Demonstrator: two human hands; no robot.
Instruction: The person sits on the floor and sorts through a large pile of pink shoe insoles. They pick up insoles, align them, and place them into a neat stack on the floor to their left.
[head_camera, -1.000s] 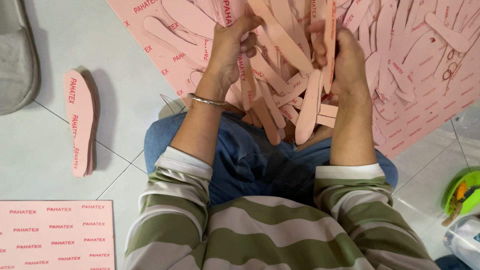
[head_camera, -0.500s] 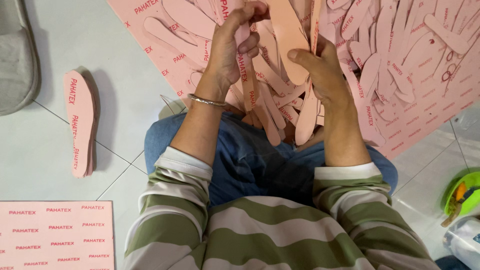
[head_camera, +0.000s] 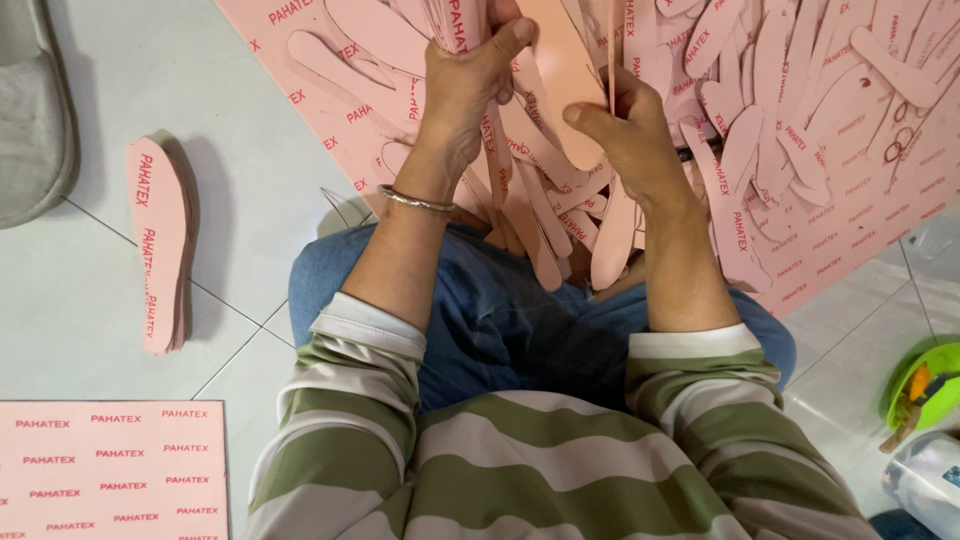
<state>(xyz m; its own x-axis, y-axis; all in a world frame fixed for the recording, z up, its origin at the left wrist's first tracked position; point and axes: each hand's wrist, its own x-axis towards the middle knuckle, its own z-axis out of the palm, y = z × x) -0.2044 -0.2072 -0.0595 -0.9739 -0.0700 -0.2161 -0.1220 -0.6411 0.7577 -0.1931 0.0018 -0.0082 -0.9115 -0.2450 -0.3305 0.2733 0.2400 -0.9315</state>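
Both hands shifted up and inward since half a second back; left hand now sits higher on the bundle, right thumb swung across toward it.

Largest first: pink foam sheet (head_camera: 850, 230) on the floor, die-cut with sole-shaped holes, runs from top left to the right edge, its lower edge slanting above the right knee. Loose pink insole cut-outs (head_camera: 560, 225) are heaped on it right in front of the lap. Second, uncut pink sheet (head_camera: 110, 470) at bottom left, well apart. Small stack of insoles (head_camera: 155, 245) on the tiles to the left, long axis running away from the person.

Left hand (head_camera: 462, 95) is closed round a bundle of insoles (head_camera: 470, 25) held upright, long axis pointing away from the body (top runs out of view). Right hand (head_camera: 625, 140) is pinched, thumb and fingers on the thin edge of a single insole (head_camera: 560, 70) just beside that bundle. Hands near each other, almost touching.

Room: bare tile left of the left forearm; green container (head_camera: 925, 395) sits far right, clear of both arms.
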